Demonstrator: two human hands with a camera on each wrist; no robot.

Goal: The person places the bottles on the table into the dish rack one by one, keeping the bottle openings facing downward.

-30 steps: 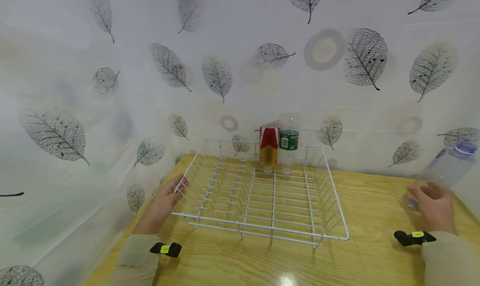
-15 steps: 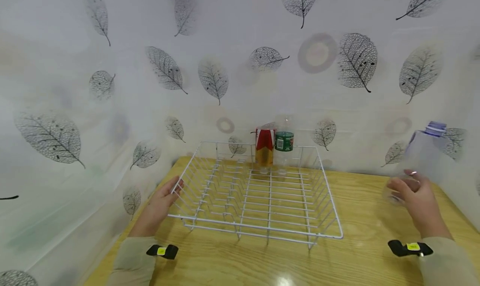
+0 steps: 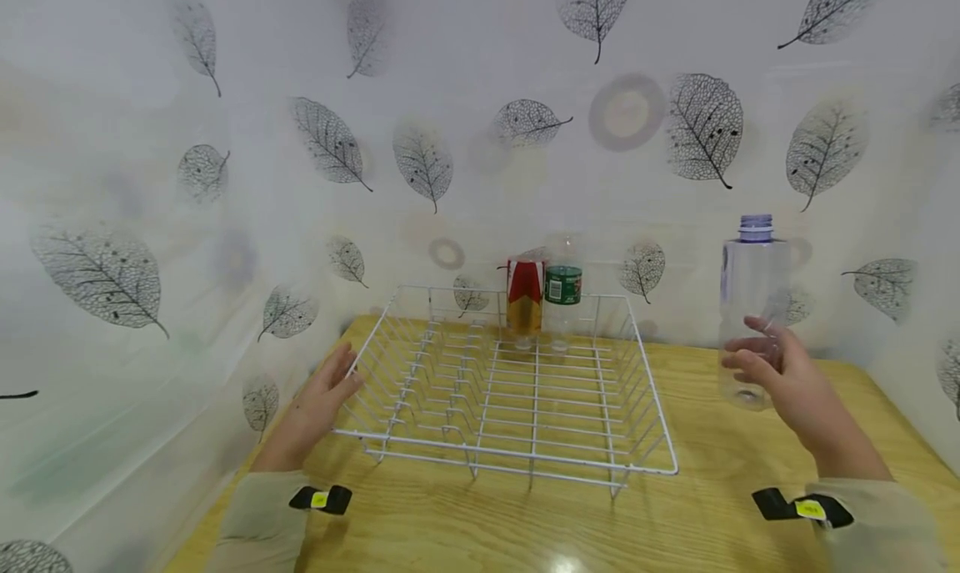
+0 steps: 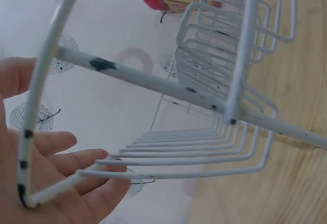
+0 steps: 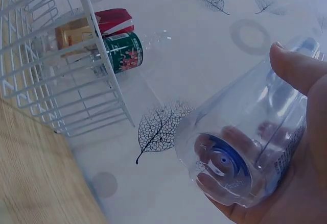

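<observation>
A white wire dish rack (image 3: 510, 454) rests on the wooden table. At its left end my left hand (image 3: 318, 402) lies against the side, its fingers loosely extended around the outside of the wires, as the left wrist view shows of the fingers (image 4: 61, 170). To the right of the rack, my right hand (image 3: 795, 389) holds a clear plastic bottle (image 3: 750, 281) with an uncapped purple-tinted neck. The bottle stands upright in the head view. In the right wrist view the thumb and fingers wrap around the bottle (image 5: 245, 132), near its base.
At the rack's back edge stand a red and yellow container (image 3: 525, 294) and a clear bottle with a green label (image 3: 563, 285). A leaf-patterned white sheet (image 3: 480, 173) hangs behind and at the sides of the wooden table (image 3: 420, 515).
My right hand has brought the clear bottle leftward, nearer the rack, and turned it from tilted to upright. My left hand has stayed by the rack's left side, its fingers slightly looser.
</observation>
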